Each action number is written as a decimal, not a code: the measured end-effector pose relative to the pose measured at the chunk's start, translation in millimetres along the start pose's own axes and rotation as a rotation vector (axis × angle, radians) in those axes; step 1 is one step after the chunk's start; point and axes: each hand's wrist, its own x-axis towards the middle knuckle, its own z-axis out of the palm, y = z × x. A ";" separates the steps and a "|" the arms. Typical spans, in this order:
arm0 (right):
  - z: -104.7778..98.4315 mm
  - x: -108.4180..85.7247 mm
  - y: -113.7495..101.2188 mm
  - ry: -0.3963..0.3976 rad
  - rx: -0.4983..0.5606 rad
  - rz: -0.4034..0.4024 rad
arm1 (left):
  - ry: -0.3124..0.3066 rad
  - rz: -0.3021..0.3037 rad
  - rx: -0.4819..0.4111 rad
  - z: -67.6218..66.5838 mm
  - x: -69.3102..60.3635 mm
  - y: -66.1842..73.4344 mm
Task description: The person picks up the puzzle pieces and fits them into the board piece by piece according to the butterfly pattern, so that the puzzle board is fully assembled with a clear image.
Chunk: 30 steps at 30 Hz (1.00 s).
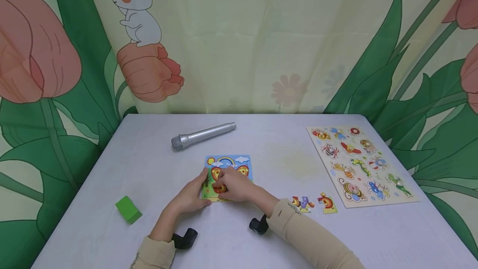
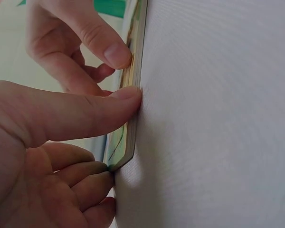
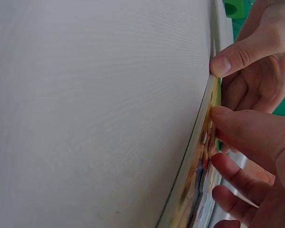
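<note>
A small square jigsaw puzzle [image 1: 243, 160], with a rainbow, a sun and an orange butterfly, lies flat on the table in the head view. My left hand [image 1: 189, 193] holds its near left corner, the thumb [image 2: 126, 97] against the near edge and the fingers along the left side. Over the middle of the board, my right hand [image 1: 236, 184] presses the picture with its thumb [image 3: 228, 118] and fingertips, hiding part of it. Two loose puzzle pieces, one with a purple figure [image 1: 304, 204] and one red and yellow [image 1: 327, 203], lie right of the right hand.
A silver microphone [image 1: 203, 135] lies behind the puzzle. To the left sits a green block [image 1: 128, 210]. A larger wooden board with insect pieces [image 1: 337, 169] lies at the right of the white table [image 1: 93, 186]. Behind the table hangs a printed curtain [image 1: 231, 53].
</note>
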 end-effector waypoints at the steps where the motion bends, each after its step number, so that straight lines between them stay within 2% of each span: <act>1: 0.6 -0.1 0.1 0.000 -0.001 0.003 | 0.001 -0.005 -0.002 0.1 0.1 -0.2; 8: 2.8 -0.3 0.4 -0.001 0.017 0.022 | 0.002 -0.017 0.003 -0.8 -0.2 -0.6; 12: 3.8 -0.5 2.8 0.010 0.038 -0.001 | 0.002 -0.014 0.005 -0.8 -0.6 -1.0; 20: -0.5 -5.1 7.1 0.012 0.204 0.004 | 0.009 0.007 0.015 -1.5 -1.7 -0.9; 30: -12.7 -26.0 17.4 0.099 0.354 -0.062 | 0.026 0.023 0.000 0.2 -1.3 -2.6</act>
